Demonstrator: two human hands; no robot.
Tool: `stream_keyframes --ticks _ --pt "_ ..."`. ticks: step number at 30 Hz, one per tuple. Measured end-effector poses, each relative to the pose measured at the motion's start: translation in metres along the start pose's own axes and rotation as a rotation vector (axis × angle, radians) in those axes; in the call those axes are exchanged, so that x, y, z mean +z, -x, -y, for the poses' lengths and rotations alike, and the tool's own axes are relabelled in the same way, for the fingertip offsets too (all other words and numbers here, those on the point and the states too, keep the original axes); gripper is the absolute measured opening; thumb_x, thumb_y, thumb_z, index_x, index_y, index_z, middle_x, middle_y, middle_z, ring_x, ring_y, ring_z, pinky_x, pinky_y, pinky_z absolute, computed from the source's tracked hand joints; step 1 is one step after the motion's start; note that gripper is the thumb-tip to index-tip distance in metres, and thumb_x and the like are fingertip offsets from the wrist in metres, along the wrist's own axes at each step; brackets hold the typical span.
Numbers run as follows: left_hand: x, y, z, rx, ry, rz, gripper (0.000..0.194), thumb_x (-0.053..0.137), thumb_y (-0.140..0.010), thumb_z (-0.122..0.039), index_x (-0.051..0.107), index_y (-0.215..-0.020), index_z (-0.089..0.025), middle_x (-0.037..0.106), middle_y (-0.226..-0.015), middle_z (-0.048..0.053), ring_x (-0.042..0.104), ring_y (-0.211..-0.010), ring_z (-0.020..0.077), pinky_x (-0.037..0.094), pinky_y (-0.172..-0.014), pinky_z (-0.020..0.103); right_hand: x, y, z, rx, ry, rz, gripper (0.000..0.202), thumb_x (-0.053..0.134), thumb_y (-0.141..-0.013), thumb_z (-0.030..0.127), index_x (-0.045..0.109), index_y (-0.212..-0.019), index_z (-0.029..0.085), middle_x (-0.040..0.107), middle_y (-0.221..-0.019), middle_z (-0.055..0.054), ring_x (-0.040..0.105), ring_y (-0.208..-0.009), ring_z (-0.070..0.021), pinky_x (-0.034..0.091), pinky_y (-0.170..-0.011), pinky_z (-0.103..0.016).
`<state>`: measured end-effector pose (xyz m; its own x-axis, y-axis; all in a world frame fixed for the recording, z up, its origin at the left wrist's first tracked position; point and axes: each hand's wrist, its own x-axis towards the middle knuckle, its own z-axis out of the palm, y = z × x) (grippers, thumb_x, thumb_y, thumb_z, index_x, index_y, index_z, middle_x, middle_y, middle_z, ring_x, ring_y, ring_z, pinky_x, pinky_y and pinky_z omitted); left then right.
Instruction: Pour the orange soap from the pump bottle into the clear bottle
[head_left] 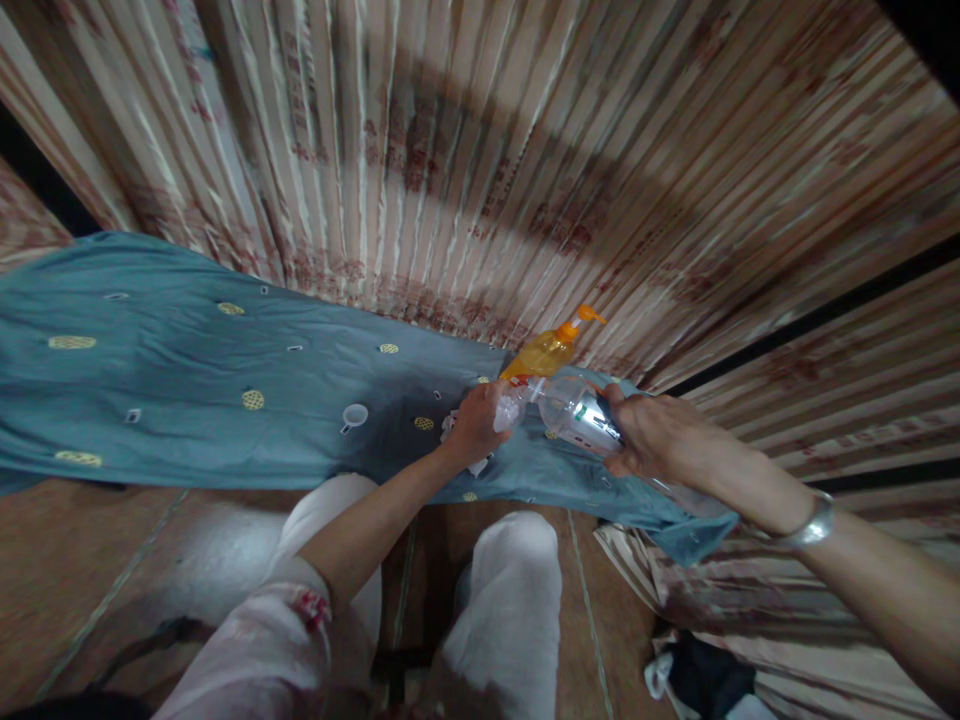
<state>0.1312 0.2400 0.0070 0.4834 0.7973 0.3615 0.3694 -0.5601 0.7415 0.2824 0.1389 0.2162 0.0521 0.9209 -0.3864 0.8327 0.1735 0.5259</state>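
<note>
My right hand [660, 437] is wrapped round a clear plastic bottle [581, 415] with a silvery label, tilted with its neck toward the left. At the bottle's mouth end, my left hand [480, 422] is closed on a small clear plastic item [508, 408] whose exact shape is blurred. A crumpled whitish piece [478, 466] shows beneath my left hand. Just behind both hands stands a pump bottle [544, 355] of yellow liquid with an orange pump top. To the left, a small white round item with a short handle [355, 415] lies on the blue cloth.
A blue cloth with yellow pineapple prints [187, 390] covers the long narrow surface. Behind it hangs a pleated patterned curtain [450, 180], with dark poles at the sides. My knees are below the front edge. A black and white bundle [705, 675] lies on the floor at lower right.
</note>
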Motion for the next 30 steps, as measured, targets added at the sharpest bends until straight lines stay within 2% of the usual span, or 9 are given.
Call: stream_keyframes --ticks 4,8,19,25,30 --pt "-0.0006 -0.0003 -0.0012 -0.015 -0.004 0.009 0.075 0.071 -0.062 -0.012 0.036 -0.128 -0.018 0.051 -0.126 0.014 0.050 -0.121 0.0306 0.043 -0.101 0.047 -0.0003 -0.0005 -0.0009 -0.025 -0.009 0.005 0.053 0.061 -0.074 0.036 0.048 -0.116 0.007 0.069 -0.079 -0.013 0.069 -0.078 -0.0276 0.036 -0.057 -0.031" --pt "-0.0005 -0.0004 -0.0011 -0.024 -0.004 0.016 0.075 0.071 -0.062 -0.012 0.036 -0.129 -0.016 0.051 -0.127 0.015 0.050 -0.121 0.0304 0.042 -0.103 0.046 -0.0002 -0.0011 -0.0003 0.014 -0.009 0.006 0.056 0.064 -0.071 0.037 0.048 -0.116 0.008 0.070 -0.081 -0.013 0.069 -0.077 -0.0287 0.036 -0.057 -0.031" --pt "0.0003 -0.0002 -0.0002 -0.010 0.012 -0.003 0.075 0.071 -0.063 -0.013 0.036 -0.128 -0.021 0.052 -0.125 0.011 0.051 -0.121 0.0291 0.043 -0.102 0.046 0.0039 -0.0037 -0.0033 0.008 -0.027 -0.031 0.059 0.066 -0.068 0.038 0.048 -0.116 0.010 0.069 -0.080 -0.012 0.068 -0.076 -0.0274 0.037 -0.057 -0.030" --pt "0.0003 0.0000 -0.0005 -0.019 -0.004 0.016 0.074 0.070 -0.064 -0.012 0.036 -0.129 -0.017 0.051 -0.128 0.015 0.049 -0.123 0.0298 0.042 -0.102 0.045 0.0063 -0.0044 -0.0060 -0.032 -0.017 -0.072 0.055 0.064 -0.070 0.038 0.048 -0.114 0.008 0.069 -0.081 -0.013 0.068 -0.076 -0.0280 0.038 -0.057 -0.030" --pt "0.0013 -0.0001 0.0006 -0.002 0.001 -0.009 0.074 0.069 -0.063 -0.013 0.036 -0.128 -0.022 0.051 -0.127 0.011 0.050 -0.123 0.0289 0.043 -0.101 0.046 0.0047 -0.0017 -0.0053 -0.058 -0.018 -0.121 0.051 0.063 -0.072 0.037 0.050 -0.112 0.008 0.068 -0.076 -0.013 0.067 -0.072 -0.0282 0.038 -0.057 -0.031"
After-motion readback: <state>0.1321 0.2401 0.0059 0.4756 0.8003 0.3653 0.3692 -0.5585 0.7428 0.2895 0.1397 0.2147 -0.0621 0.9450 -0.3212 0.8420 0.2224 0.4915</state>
